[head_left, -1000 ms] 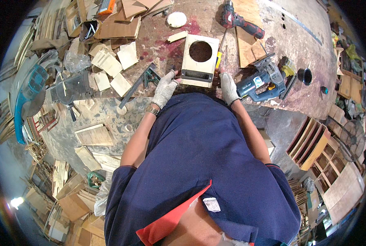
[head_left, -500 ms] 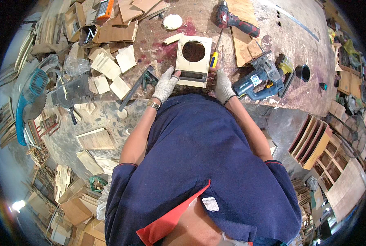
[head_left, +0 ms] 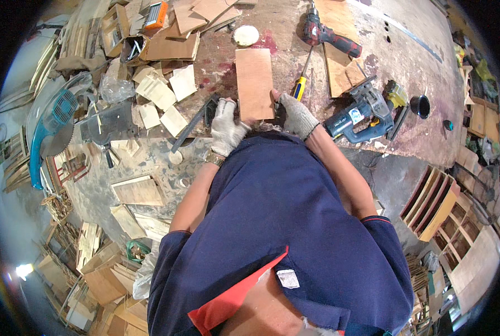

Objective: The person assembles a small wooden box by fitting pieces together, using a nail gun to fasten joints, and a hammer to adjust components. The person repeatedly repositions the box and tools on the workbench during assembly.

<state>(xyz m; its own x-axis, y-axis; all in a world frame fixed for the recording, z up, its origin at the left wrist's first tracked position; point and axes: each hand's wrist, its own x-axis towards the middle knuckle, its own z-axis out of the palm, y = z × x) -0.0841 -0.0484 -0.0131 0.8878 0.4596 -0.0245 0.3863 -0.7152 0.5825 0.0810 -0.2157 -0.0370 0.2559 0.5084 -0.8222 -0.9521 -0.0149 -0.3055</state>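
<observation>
In front of my waist, at the table's near edge, a small wooden box [head_left: 255,84] stands with a plain reddish-brown face toward me. My right hand [head_left: 296,115], in a pale knit glove, grips its right side, the thumb on the edge. At the lower left corner is my gloved left hand [head_left: 227,127], its fingers curled and its thumb, slightly blurred, against the bottom edge. Both hands' far fingers are partly hidden. Just beyond my right hand lies a screwdriver [head_left: 299,88] with a yellow handle. A black angled tool [head_left: 196,120] lies beside my left hand.
A jigsaw [head_left: 362,115] and a black cup [head_left: 419,106] sit to the right. Farther off lies a red-black cordless drill [head_left: 328,36]. Thin wood pieces [head_left: 156,92] are scattered at left, with a blue circular-bladed saw [head_left: 54,129] beyond. A pale round disc [head_left: 246,36] lies behind the box.
The box has been turned: its pale face with the round hole and dark slot no longer shows, and a plain brown face does. My left hand has shifted slightly lower and curled more.
</observation>
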